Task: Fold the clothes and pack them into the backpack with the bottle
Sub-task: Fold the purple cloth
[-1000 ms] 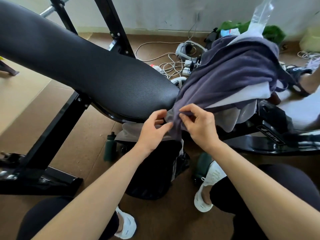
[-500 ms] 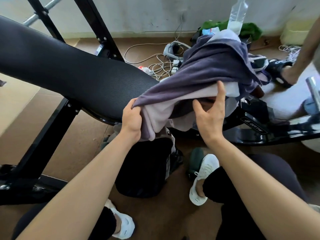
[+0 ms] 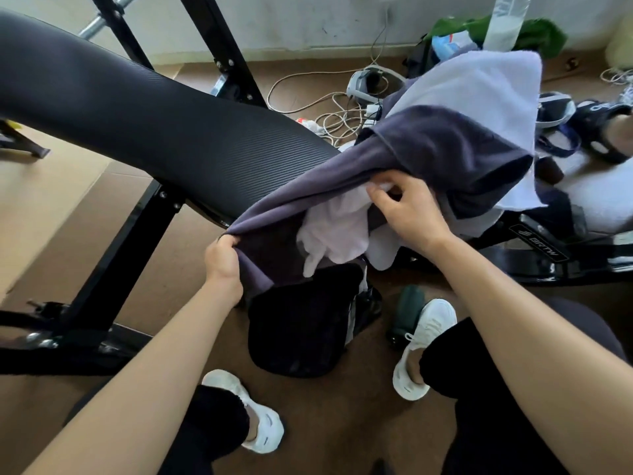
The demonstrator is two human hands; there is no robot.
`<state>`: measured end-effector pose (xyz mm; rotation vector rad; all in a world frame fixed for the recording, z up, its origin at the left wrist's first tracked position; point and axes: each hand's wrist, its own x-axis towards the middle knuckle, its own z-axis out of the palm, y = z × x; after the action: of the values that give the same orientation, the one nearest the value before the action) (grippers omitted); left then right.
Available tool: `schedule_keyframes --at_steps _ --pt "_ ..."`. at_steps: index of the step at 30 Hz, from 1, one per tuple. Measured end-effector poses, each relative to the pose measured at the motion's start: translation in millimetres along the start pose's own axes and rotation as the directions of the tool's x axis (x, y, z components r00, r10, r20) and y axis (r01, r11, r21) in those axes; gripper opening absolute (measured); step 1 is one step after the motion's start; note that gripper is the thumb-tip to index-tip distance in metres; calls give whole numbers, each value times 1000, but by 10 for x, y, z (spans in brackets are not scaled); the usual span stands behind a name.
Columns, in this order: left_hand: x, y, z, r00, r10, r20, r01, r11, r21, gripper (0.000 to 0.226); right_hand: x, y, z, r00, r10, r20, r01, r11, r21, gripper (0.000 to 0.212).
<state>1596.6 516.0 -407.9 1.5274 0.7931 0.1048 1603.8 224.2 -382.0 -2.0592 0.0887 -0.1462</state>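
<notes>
A dark purple garment [image 3: 435,152] is draped over the seat end of the bench. My left hand [image 3: 222,260] grips its lower hem and holds it stretched down to the left. My right hand [image 3: 409,209] reaches under the purple cloth and pinches a pale lilac garment [image 3: 337,231] that hangs beneath it. A white towel [image 3: 479,87] lies on top of the pile. The black backpack [image 3: 301,327] stands on the floor right below the clothes. A dark green bottle [image 3: 407,310] lies on the floor beside my right shoe.
The black padded bench [image 3: 144,121] slants across the left, its metal frame [image 3: 113,269] reaching the floor. Cables and a headset [image 3: 363,84] litter the floor behind. A clear plastic bottle [image 3: 503,22] and green cloth sit at the back. Another person's sandalled foot [image 3: 606,132] is at far right.
My left hand has pulled the purple hem down and left. My right hand moved from an open hold under the pile to pinching the pale garment. The white towel now shows on top.
</notes>
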Motion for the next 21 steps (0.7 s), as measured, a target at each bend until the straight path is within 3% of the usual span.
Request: schedule_keyframes --at_steps 3,6,8,10,13,16,21 --pt "201 12 -196 994 -53 -97 41 993 -114 24 84 -47 153 989 59 136 -54 998 -40 32" --pt "809 -259 -552 971 -175 -163 135 963 -234 52 199 -104 314 971 64 232 -44 995 -88 48" --pt "1137 -454 -766 954 -220 -202 153 941 -301 51 275 -138 443 968 27 251 1 994 -112 50" --pt "773 -245 -756 941 -260 -216 171 918 -358 43 325 -152 578 959 -30 283 70 988 -134 40" --pt "385 -74 -675 962 -238 -133 167 900 -403 39 375 -118 757 954 -48 297 96 984 -150 18" --pt "188 8 -646 973 -224 59 228 878 -422 44 391 -63 867 948 -9 317 54 990 -134 44" --pt "33 -9 -701 946 -172 276 277 871 -405 64 267 70 1051 883 -49 467 128 982 -140 69"
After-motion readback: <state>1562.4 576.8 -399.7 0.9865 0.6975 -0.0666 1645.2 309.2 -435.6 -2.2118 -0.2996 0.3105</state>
